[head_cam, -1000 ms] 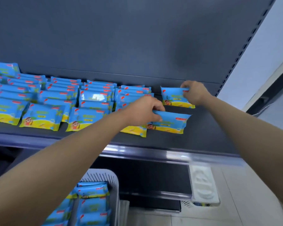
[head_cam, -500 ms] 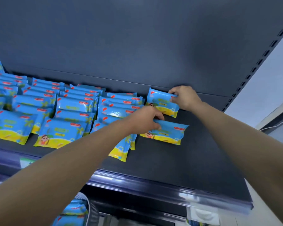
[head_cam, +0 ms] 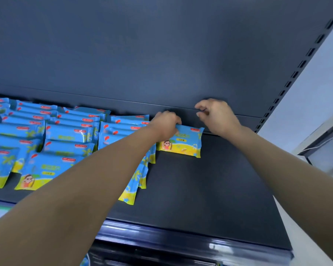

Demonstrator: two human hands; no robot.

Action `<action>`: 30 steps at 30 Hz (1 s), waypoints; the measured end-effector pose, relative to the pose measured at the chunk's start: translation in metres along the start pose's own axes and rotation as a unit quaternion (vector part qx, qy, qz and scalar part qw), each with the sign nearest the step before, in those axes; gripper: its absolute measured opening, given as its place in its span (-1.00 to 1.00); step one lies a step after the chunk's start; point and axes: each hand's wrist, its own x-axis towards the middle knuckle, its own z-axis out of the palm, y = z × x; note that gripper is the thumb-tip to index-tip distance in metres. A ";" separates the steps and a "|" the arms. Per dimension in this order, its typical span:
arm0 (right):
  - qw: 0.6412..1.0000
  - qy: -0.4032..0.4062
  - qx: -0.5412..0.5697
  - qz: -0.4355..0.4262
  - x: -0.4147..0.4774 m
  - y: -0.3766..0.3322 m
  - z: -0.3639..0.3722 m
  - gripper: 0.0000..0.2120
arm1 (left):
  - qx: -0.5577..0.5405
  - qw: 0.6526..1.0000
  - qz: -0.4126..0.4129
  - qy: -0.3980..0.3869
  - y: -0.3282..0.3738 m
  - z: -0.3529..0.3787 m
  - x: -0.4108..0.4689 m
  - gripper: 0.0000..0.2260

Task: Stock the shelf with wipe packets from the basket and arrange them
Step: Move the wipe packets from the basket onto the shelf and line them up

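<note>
- Gripping one wipe packet (head_cam: 183,143) by its top corner: left hand (head_cam: 166,122).
- Right hand (head_cam: 215,116) curled, empty, just beside.
- Open shelf (head_cam: 210,189) below both hands, reaching its front edge.

Shop: shelf (head_cam: 200,189) w/ wipe packets (head_cam: 69,135)

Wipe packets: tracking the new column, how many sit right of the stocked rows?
1: a blue-and-yellow plastic wipe packet, far back on the dark shelf, gripped by the left hand. Others may hide behind it.
</note>
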 end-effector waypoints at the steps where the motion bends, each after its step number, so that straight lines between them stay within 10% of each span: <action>1: 1.000 0.002 -0.003 -0.001 -0.004 -0.002 -0.002 -0.78 | 0.020 1.000 0.001 0.005 0.000 0.003 0.002 -0.70; 20: 0.979 0.134 -0.109 -0.108 -0.051 -0.153 -0.031 -0.55 | 0.102 0.913 0.096 0.383 -0.040 -0.100 -0.158 -0.61; 30: 0.954 0.217 -0.068 -0.196 -0.110 -0.308 -0.005 -0.54 | 0.147 0.886 0.096 0.430 -0.112 -0.128 -0.324 -0.60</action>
